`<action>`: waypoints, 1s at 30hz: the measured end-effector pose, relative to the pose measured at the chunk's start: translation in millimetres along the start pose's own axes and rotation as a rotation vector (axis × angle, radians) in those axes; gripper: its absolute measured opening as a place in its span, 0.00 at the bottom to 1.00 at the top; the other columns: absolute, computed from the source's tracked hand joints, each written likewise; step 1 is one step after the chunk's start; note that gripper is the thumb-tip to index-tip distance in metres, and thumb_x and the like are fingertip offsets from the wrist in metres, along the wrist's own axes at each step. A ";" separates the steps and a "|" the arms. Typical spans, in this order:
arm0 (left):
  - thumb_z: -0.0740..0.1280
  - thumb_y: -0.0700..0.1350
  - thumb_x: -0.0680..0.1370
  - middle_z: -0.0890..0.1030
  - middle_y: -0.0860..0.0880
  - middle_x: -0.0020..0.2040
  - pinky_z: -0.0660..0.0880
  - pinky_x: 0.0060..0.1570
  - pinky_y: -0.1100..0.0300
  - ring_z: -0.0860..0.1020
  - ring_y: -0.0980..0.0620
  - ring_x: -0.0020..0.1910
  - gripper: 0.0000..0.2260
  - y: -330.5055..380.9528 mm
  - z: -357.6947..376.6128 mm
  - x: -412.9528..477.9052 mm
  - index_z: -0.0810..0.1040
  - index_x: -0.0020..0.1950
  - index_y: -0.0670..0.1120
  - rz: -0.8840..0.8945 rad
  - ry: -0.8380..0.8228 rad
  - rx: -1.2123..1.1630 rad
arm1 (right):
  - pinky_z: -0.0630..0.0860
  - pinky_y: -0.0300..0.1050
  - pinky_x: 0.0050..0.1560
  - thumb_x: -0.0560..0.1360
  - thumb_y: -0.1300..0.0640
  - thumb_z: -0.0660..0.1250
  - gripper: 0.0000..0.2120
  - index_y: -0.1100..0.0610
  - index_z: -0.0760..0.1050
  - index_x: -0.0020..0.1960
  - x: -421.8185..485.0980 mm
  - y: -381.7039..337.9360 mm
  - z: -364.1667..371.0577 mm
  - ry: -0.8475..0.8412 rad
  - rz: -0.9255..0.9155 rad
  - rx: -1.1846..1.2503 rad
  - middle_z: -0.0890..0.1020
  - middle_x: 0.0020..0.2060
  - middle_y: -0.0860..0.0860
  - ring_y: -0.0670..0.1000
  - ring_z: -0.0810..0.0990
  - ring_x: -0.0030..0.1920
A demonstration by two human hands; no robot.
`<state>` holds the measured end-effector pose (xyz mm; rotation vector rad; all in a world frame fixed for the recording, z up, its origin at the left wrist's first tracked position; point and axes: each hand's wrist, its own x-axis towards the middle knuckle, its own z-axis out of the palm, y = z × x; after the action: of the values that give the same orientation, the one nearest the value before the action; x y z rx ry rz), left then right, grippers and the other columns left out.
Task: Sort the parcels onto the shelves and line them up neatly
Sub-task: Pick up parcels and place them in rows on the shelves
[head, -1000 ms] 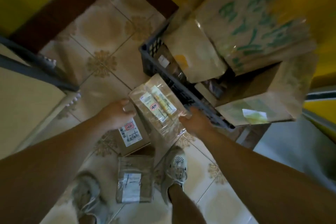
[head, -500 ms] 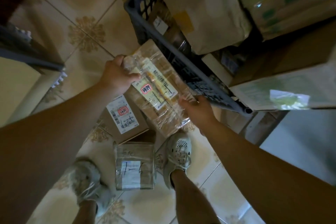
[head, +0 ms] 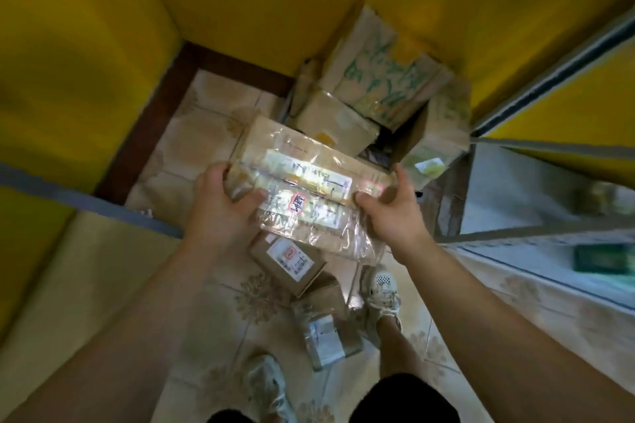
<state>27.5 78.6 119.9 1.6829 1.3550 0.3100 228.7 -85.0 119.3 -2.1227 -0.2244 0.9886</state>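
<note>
Both my hands, left (head: 220, 203) and right (head: 391, 208), fingers clamped on taped parcel (head: 302, 185) ends. Keep level, label up, slide flush onto shelf (head: 536, 240).

The parcel label (head: 309, 175) is too blurred to read.

A beige tiled floor with brown floral medallions (head: 261, 299) is seen below. A small brown cardboard box with a white label (head: 288, 259) is laid directly on it, and a tape-wrapped brown parcel with a pale label (head: 326, 333) just beside. Large cardboard boxes with green lettering (head: 385, 79) are piled in the far corner, their support hidden. Two pale mesh shoes (head: 379, 292) are planted on the tiles
</note>
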 end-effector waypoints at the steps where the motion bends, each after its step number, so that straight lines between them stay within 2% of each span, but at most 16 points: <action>1: 0.73 0.52 0.72 0.74 0.52 0.58 0.70 0.43 0.63 0.75 0.56 0.47 0.29 16.0 -18.5 -12.5 0.67 0.69 0.49 0.028 0.002 -0.002 | 0.78 0.60 0.58 0.68 0.43 0.74 0.48 0.38 0.46 0.78 -25.9 -12.2 -5.5 0.012 -0.014 0.021 0.72 0.68 0.55 0.59 0.79 0.59; 3: 0.74 0.53 0.72 0.74 0.60 0.50 0.65 0.36 0.68 0.71 0.65 0.40 0.31 46.0 -53.8 -37.3 0.65 0.71 0.50 0.080 0.023 -0.011 | 0.77 0.63 0.59 0.67 0.42 0.75 0.49 0.35 0.45 0.75 -75.8 -36.7 -18.7 0.072 -0.043 0.070 0.71 0.71 0.56 0.62 0.77 0.62; 5: 0.75 0.54 0.71 0.73 0.64 0.46 0.66 0.35 0.67 0.71 0.67 0.39 0.33 76.6 -85.6 -62.8 0.63 0.70 0.53 0.131 0.015 -0.011 | 0.80 0.53 0.54 0.68 0.41 0.75 0.50 0.35 0.44 0.76 -120.9 -59.4 -36.1 0.153 -0.082 0.106 0.70 0.73 0.54 0.60 0.79 0.60; 7: 0.76 0.56 0.67 0.76 0.57 0.55 0.74 0.41 0.58 0.76 0.61 0.47 0.37 105.8 -112.3 -86.9 0.60 0.70 0.56 0.179 -0.007 -0.024 | 0.78 0.36 0.39 0.70 0.45 0.76 0.49 0.35 0.43 0.77 -159.2 -76.6 -56.1 0.191 -0.154 0.116 0.70 0.73 0.51 0.50 0.79 0.49; 8: 0.76 0.58 0.65 0.75 0.53 0.62 0.77 0.49 0.50 0.77 0.53 0.54 0.40 120.9 -123.8 -100.4 0.58 0.71 0.59 0.211 -0.026 -0.019 | 0.77 0.34 0.40 0.71 0.47 0.76 0.50 0.34 0.42 0.77 -176.6 -83.6 -66.5 0.179 -0.192 0.116 0.70 0.72 0.51 0.46 0.77 0.47; 9: 0.74 0.61 0.63 0.73 0.51 0.66 0.76 0.55 0.43 0.76 0.48 0.59 0.42 135.4 -134.2 -113.8 0.57 0.71 0.62 0.245 -0.041 -0.011 | 0.76 0.38 0.45 0.72 0.49 0.75 0.51 0.33 0.40 0.76 -194.1 -90.3 -77.7 0.165 -0.231 0.108 0.70 0.72 0.49 0.46 0.75 0.49; 11: 0.71 0.66 0.61 0.74 0.50 0.65 0.75 0.56 0.39 0.76 0.45 0.59 0.42 157.7 -148.6 -139.8 0.56 0.72 0.66 0.313 -0.057 -0.005 | 0.76 0.45 0.51 0.72 0.51 0.75 0.53 0.34 0.37 0.76 -227.7 -101.4 -100.8 0.155 -0.299 0.088 0.70 0.68 0.44 0.47 0.71 0.55; 14: 0.73 0.62 0.66 0.74 0.53 0.64 0.78 0.48 0.50 0.78 0.54 0.55 0.37 181.2 -156.0 -179.4 0.59 0.70 0.65 0.373 -0.028 -0.090 | 0.76 0.41 0.47 0.71 0.54 0.76 0.53 0.36 0.40 0.78 -270.1 -107.9 -135.2 0.205 -0.386 0.145 0.69 0.57 0.36 0.42 0.75 0.51; 16: 0.74 0.54 0.72 0.74 0.61 0.55 0.74 0.35 0.69 0.77 0.68 0.44 0.33 194.6 -150.6 -204.6 0.59 0.71 0.60 0.398 0.033 -0.186 | 0.77 0.34 0.35 0.71 0.53 0.76 0.45 0.43 0.52 0.78 -295.4 -106.2 -157.2 0.301 -0.422 0.203 0.71 0.51 0.33 0.37 0.79 0.42; 18: 0.73 0.49 0.74 0.71 0.65 0.48 0.69 0.27 0.74 0.76 0.73 0.37 0.32 211.5 -139.1 -233.7 0.59 0.72 0.53 0.427 0.082 -0.225 | 0.75 0.29 0.30 0.72 0.52 0.75 0.34 0.49 0.63 0.74 -320.4 -98.7 -181.8 0.369 -0.468 0.220 0.75 0.49 0.36 0.32 0.79 0.40; 20: 0.74 0.49 0.73 0.72 0.61 0.49 0.68 0.31 0.70 0.78 0.63 0.40 0.32 229.7 -123.7 -266.6 0.59 0.70 0.54 0.465 0.103 -0.244 | 0.80 0.37 0.41 0.73 0.51 0.73 0.31 0.45 0.64 0.72 -345.9 -87.8 -210.1 0.370 -0.498 0.227 0.78 0.54 0.41 0.38 0.80 0.46; 22: 0.75 0.47 0.72 0.70 0.56 0.61 0.71 0.39 0.64 0.75 0.53 0.53 0.37 245.2 -108.1 -297.0 0.55 0.71 0.60 0.514 0.096 -0.250 | 0.81 0.47 0.52 0.72 0.51 0.74 0.32 0.40 0.62 0.71 -371.6 -73.0 -242.6 0.321 -0.518 0.241 0.77 0.60 0.43 0.45 0.79 0.55; 23: 0.76 0.47 0.71 0.67 0.54 0.67 0.74 0.45 0.58 0.72 0.51 0.59 0.41 252.8 -101.3 -311.7 0.51 0.73 0.63 0.536 0.070 -0.235 | 0.81 0.46 0.50 0.72 0.52 0.75 0.33 0.37 0.62 0.70 -384.9 -64.7 -259.5 0.307 -0.532 0.251 0.76 0.59 0.43 0.47 0.79 0.55; 25: 0.76 0.49 0.71 0.60 0.52 0.75 0.71 0.57 0.51 0.65 0.51 0.66 0.44 266.7 -87.3 -338.5 0.49 0.75 0.66 0.596 0.014 -0.139 | 0.81 0.36 0.42 0.71 0.55 0.75 0.36 0.36 0.60 0.70 -411.2 -50.1 -290.8 0.347 -0.555 0.243 0.76 0.57 0.40 0.44 0.79 0.54; 26: 0.76 0.50 0.71 0.60 0.50 0.75 0.69 0.57 0.51 0.64 0.52 0.66 0.42 272.4 -80.4 -349.4 0.53 0.75 0.64 0.625 -0.014 -0.090 | 0.80 0.35 0.41 0.70 0.56 0.76 0.38 0.37 0.60 0.71 -423.1 -44.3 -303.4 0.390 -0.558 0.238 0.76 0.56 0.39 0.44 0.79 0.54; 30: 0.75 0.50 0.72 0.68 0.51 0.64 0.71 0.55 0.52 0.69 0.52 0.60 0.26 299.8 -50.6 -392.2 0.68 0.66 0.60 0.753 -0.151 -0.028 | 0.77 0.51 0.61 0.67 0.50 0.78 0.37 0.48 0.64 0.71 -472.8 -25.9 -343.4 0.741 -0.524 0.243 0.72 0.60 0.48 0.49 0.75 0.59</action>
<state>42.3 -227.9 509.9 2.0932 0.5572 0.6066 154.7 -474.1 549.8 -1.9110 -0.2492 -0.0892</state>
